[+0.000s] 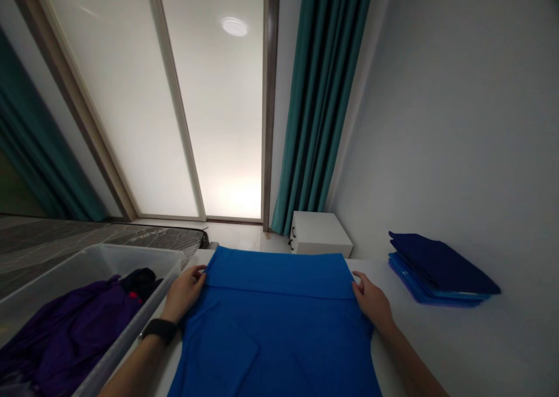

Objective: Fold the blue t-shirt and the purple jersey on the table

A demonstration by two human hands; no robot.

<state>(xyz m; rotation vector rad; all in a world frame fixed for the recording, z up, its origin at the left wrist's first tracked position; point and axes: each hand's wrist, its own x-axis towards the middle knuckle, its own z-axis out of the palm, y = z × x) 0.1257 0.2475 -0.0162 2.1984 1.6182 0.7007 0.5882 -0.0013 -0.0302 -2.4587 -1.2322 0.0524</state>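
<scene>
A bright blue top [279, 333] lies spread out on the white table [410, 350], its far end reaching the table's back edge. A straight crease or fold line crosses it near that far end. At the left side of the cloth, my left hand [188, 289] has its fingers closed on the edge; a black band sits on that wrist. My right hand [371, 298] grips the opposite edge at about the same height, with thumb and fingers pinched on the cloth. The near part of the top runs out of view at the bottom.
On the left stands a clear plastic bin [174, 257] with purple and dark clothes [82, 321] in it. A stack of folded blue garments [441, 269] lies on the right by the wall. Beyond the table are a white cabinet [321, 231], a teal curtain [325, 94] and frosted sliding doors [218, 123].
</scene>
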